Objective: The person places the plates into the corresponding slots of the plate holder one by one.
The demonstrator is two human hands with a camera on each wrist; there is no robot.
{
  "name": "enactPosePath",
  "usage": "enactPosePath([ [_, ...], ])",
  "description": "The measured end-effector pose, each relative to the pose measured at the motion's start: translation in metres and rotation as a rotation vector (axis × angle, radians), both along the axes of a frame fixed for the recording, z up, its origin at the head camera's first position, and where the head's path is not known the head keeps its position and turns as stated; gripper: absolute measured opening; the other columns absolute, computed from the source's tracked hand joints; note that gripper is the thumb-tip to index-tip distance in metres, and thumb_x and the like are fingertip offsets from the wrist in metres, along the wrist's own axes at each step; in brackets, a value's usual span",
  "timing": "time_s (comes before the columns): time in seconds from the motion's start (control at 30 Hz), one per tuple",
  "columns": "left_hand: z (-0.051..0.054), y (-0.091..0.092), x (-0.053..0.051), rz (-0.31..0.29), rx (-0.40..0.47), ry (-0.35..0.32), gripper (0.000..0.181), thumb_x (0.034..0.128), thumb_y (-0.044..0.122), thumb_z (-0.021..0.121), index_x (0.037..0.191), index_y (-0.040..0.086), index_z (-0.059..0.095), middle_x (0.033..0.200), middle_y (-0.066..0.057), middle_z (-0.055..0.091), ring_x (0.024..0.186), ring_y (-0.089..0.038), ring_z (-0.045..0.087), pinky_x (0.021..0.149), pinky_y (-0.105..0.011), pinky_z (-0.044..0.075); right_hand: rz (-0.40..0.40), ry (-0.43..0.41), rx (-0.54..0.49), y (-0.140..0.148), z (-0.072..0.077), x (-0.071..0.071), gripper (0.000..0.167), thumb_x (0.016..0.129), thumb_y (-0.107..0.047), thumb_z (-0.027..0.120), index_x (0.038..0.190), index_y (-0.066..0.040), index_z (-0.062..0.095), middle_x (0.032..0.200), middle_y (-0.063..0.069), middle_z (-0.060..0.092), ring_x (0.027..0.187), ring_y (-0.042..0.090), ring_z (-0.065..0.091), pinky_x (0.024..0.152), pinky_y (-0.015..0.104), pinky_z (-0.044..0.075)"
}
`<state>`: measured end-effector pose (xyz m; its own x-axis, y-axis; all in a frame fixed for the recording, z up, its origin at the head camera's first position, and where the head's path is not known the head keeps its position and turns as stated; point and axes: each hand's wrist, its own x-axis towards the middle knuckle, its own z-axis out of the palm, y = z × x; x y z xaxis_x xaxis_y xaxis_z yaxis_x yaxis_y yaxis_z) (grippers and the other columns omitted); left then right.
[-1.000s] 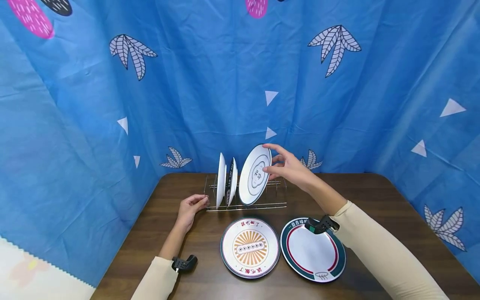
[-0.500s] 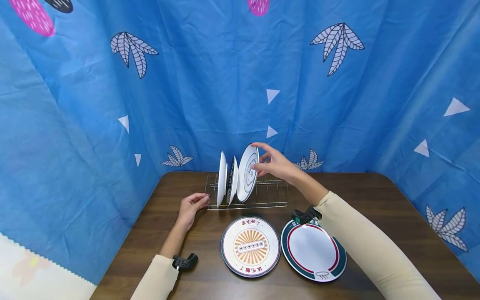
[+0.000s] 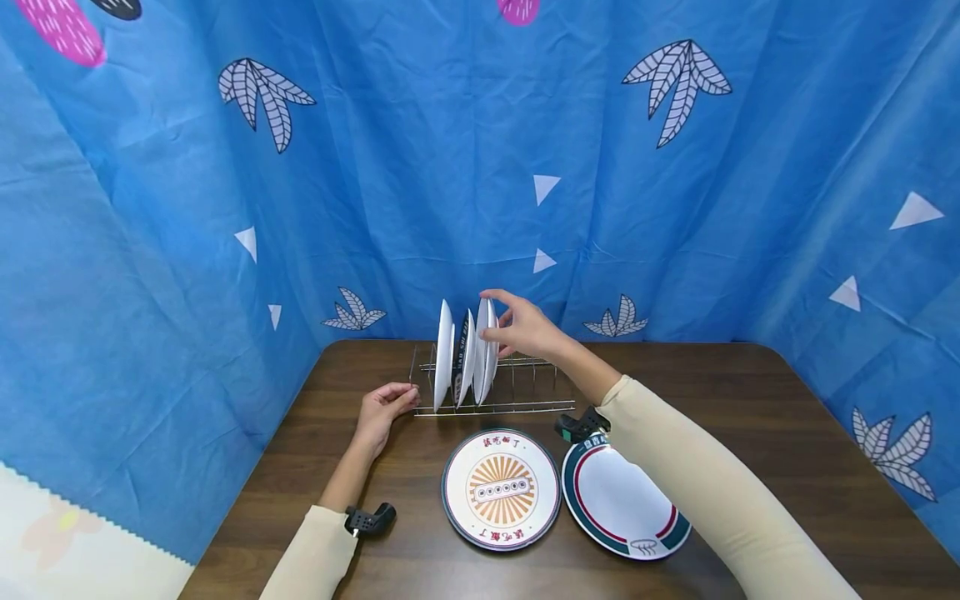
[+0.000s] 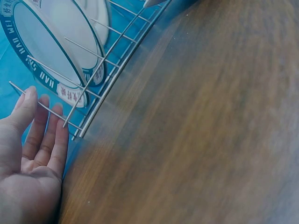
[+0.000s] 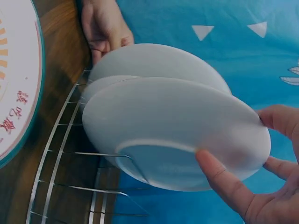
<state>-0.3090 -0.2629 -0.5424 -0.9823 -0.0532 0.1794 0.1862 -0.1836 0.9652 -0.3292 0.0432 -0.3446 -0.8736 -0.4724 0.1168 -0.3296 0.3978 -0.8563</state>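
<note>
A wire rack (image 3: 540,407) holds several plates standing on edge. My right hand (image 3: 525,327) pinches the rightmost plate (image 3: 485,354) by its upper rim; in the right wrist view the thumb of that hand (image 5: 275,182) lies on the white face of the plate (image 5: 159,116). This plate stands nearly upright, its lower part among the rack wires (image 5: 100,154). Left of it are a dark-rimmed plate (image 3: 461,358) and a white plate (image 3: 443,358). My left hand (image 3: 384,412) grips the rack's left end wire, its thumb and fingers around it in the left wrist view (image 4: 39,144).
On the wooden table (image 3: 420,517), in front of the rack, lie a plate with an orange sunburst (image 3: 502,490) and, to its right, a green-rimmed plate (image 3: 622,500), partly under my right forearm. A blue curtain (image 3: 450,167) hangs behind the table.
My right hand has moved left with its plate, which has turned from a tilted, face-showing position to nearly edge-on beside the other standing plates. My left hand stays at the rack's end.
</note>
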Motion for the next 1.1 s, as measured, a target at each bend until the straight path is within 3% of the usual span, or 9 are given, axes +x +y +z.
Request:
enactPosePath([
  [0.13, 0.001, 0.000, 0.000, -0.001, 0.009, -0.001, 0.018, 0.0931, -0.002, 0.070, 0.106, -0.014, 0.068, 0.113, -0.033, 0.068, 0.085, -0.018, 0.074, 0.082, -0.033, 0.063, -0.016, -0.013, 0.018, -0.005, -0.010, -0.001, 0.069, 0.095, -0.012, 0.072, 0.155, -0.021, 0.039, 0.104, 0.023, 0.056, 0.078, 0.038, 0.070, 0.064, 0.036, 0.064],
  [0.27, 0.003, 0.001, 0.000, -0.012, 0.003, 0.002, 0.019, 0.0935, -0.001, 0.070, 0.108, -0.014, 0.068, 0.114, -0.033, 0.067, 0.086, -0.018, 0.074, 0.082, -0.032, 0.062, -0.043, -0.031, -0.026, -0.005, -0.018, -0.003, 0.069, 0.096, -0.012, 0.071, 0.156, -0.021, 0.039, 0.112, 0.024, 0.054, 0.081, 0.036, 0.069, 0.072, 0.047, 0.064],
  [0.4, 0.005, 0.002, -0.001, -0.010, 0.002, 0.001, 0.019, 0.0936, 0.000, 0.071, 0.107, -0.013, 0.068, 0.116, -0.036, 0.066, 0.086, -0.018, 0.074, 0.083, -0.032, 0.062, -0.046, -0.048, -0.070, -0.002, -0.024, -0.003, 0.072, 0.097, -0.017, 0.072, 0.158, -0.023, 0.036, 0.126, 0.026, 0.052, 0.093, 0.034, 0.068, 0.079, 0.052, 0.062],
  [0.57, 0.005, 0.004, -0.001, -0.011, -0.006, -0.011, 0.019, 0.0937, 0.000, 0.070, 0.107, -0.013, 0.068, 0.116, -0.035, 0.066, 0.086, -0.017, 0.074, 0.083, -0.033, 0.062, -0.063, -0.034, -0.055, 0.004, -0.029, 0.002, 0.075, 0.097, -0.022, 0.072, 0.160, -0.022, 0.032, 0.135, 0.025, 0.054, 0.107, 0.036, 0.065, 0.085, 0.053, 0.060],
  [0.87, 0.004, 0.007, 0.002, -0.013, 0.007, -0.007, 0.026, 0.0944, -0.003, 0.068, 0.113, -0.021, 0.062, 0.120, -0.042, 0.060, 0.086, -0.017, 0.073, 0.084, -0.034, 0.062, -0.076, -0.055, -0.104, 0.037, -0.032, 0.035, 0.068, 0.099, -0.021, 0.068, 0.157, -0.013, 0.035, 0.137, 0.024, 0.056, 0.114, 0.036, 0.064, 0.090, 0.049, 0.060],
  [1.1, 0.003, 0.002, 0.003, -0.007, 0.002, -0.011, 0.027, 0.0945, -0.002, 0.068, 0.114, -0.021, 0.062, 0.111, -0.028, 0.070, 0.086, -0.018, 0.074, 0.084, -0.034, 0.062, -0.092, -0.013, -0.132, 0.070, -0.036, 0.061, 0.061, 0.099, -0.017, 0.067, 0.154, -0.013, 0.040, 0.134, 0.020, 0.060, 0.112, 0.036, 0.063, 0.087, 0.042, 0.062],
])
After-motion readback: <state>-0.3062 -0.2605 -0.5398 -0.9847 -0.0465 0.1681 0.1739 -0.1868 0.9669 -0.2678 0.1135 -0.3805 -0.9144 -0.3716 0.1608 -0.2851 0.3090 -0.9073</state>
